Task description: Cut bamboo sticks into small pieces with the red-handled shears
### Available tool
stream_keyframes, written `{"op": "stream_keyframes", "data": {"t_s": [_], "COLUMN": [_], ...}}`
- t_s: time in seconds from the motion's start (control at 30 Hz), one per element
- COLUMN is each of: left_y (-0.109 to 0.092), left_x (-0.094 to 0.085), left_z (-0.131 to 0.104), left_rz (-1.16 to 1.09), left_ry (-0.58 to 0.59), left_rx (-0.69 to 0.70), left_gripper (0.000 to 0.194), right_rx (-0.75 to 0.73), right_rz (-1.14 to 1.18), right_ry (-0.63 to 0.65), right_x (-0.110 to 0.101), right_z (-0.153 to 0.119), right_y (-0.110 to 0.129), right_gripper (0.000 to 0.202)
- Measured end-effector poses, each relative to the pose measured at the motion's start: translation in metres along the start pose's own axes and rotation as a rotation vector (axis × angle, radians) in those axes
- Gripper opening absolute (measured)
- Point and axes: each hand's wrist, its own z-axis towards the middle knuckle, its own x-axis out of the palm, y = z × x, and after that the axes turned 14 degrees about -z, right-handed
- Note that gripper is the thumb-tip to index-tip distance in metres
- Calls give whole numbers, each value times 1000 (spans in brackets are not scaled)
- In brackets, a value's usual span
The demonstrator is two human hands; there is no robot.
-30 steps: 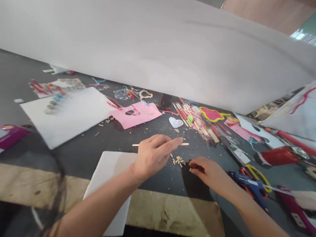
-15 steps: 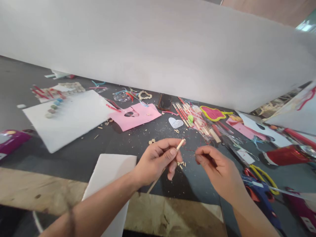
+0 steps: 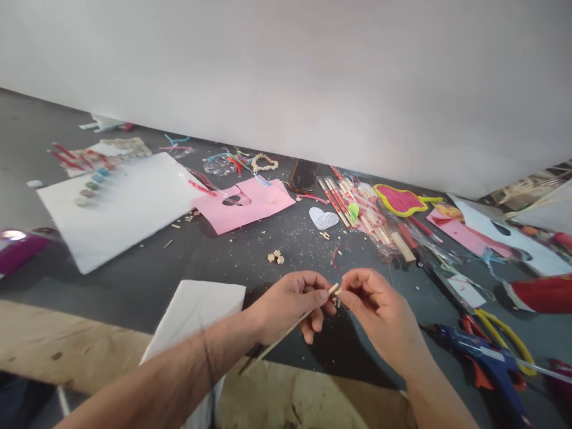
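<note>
My left hand (image 3: 292,307) is closed around a thin wooden stick (image 3: 286,330), whose pale tip sticks out past the thumb and whose long end slants down toward the table's near edge. Fingertips of my right hand (image 3: 379,313) are pinched together right at that tip. A small pale piece (image 3: 338,292) shows at them; whether it is part of the stick I cannot tell. Behind the hands, small cut wooden bits (image 3: 337,303) lie partly hidden. Little pale clusters (image 3: 276,257) sit farther back on the dark table.
A blue hot glue gun (image 3: 478,357) and scissors with yellow-red handles (image 3: 504,333) lie right. White boards (image 3: 120,214), pink paper (image 3: 250,208), a paper heart (image 3: 322,218), a phone (image 3: 304,176) and packaged sticks (image 3: 366,208) spread across the table before a white wall (image 3: 286,77).
My right hand has moved left, bringing its fingertips to the stick's tip. The stick in my left hand has tilted lower. The camera view has shifted slightly.
</note>
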Motion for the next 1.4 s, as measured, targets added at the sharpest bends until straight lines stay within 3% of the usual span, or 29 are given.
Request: {"op": "stream_keyframes", "data": {"t_s": [0.3,0.6,0.93,1.2,1.4], "left_y": [-4,-2,-8,-9,-8], "left_x": [3,-2,5,4,2], "left_z": [-3,-5,-8,-10,-8], "left_rz": [35,142,173,133,88], "left_ry": [-10,21,-64,-70,-91], "left_rx": [-63,-21,-8,18,-7], "left_gripper": [21,21,18,19,20], "right_rx": [83,104,114,119,133], "right_rz": [21,40,137,175,112], "right_ry": [96,207,74,147,96], "right_x": [1,1,8,9,9], "right_z": [1,4,0,0,0], "right_y": [-8,-4,-4,-2,3], "right_gripper": [15,14,14,16,17]}}
